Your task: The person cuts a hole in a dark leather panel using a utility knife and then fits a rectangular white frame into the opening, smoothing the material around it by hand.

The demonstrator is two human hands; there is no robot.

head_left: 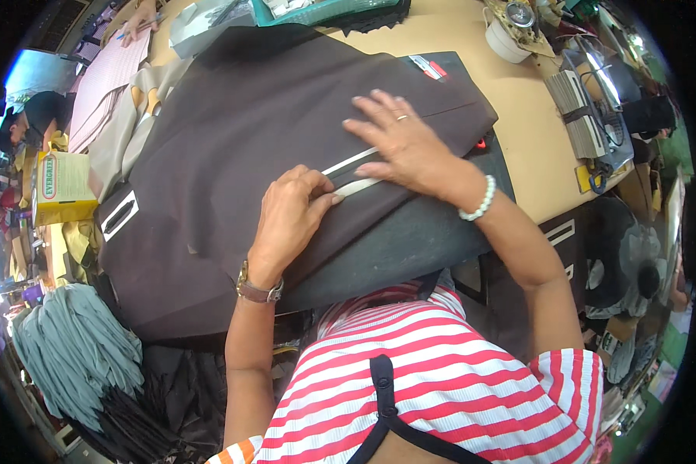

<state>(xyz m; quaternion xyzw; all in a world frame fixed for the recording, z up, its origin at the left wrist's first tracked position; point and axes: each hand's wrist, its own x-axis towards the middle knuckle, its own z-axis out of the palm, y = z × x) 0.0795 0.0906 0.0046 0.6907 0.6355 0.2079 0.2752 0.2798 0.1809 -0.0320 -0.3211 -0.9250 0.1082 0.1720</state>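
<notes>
Red-and-white striped clothing (425, 348) on the person's body lies nearest the head camera. Beyond it, a broad, dark brown sheet of cloth-like or leather-like material (232, 116) spreads over a flat, blackish sheet or board (394, 259). Across the brown sheet, two narrow white strips (356, 187) run side by side. Bent inward, the left hand (290, 213) has thumb and forefinger drawn together at the strips' near end; whether it pinches or merely presses cannot be told. Spread flat and open, the right hand (410, 151) grips nothing, its thumb by the lower strip.

Judging by its soft folds and drooping edge, the brown sheet should be light, supple and not fragile, though wide enough to sag; its outer edges seem the best hold, with a flat palm steadying the middle. How slippery it is cannot be told.

Under everything is a tan, smooth desk (533, 155). Around it are a yellow-and-cream carton (62, 185), pink patterned paper sheets (108, 85), a white round tub (506, 42) and a heap of grey-green fabric strips (77, 348). At the far left edge, another person's hand (141, 19) shows.
</notes>
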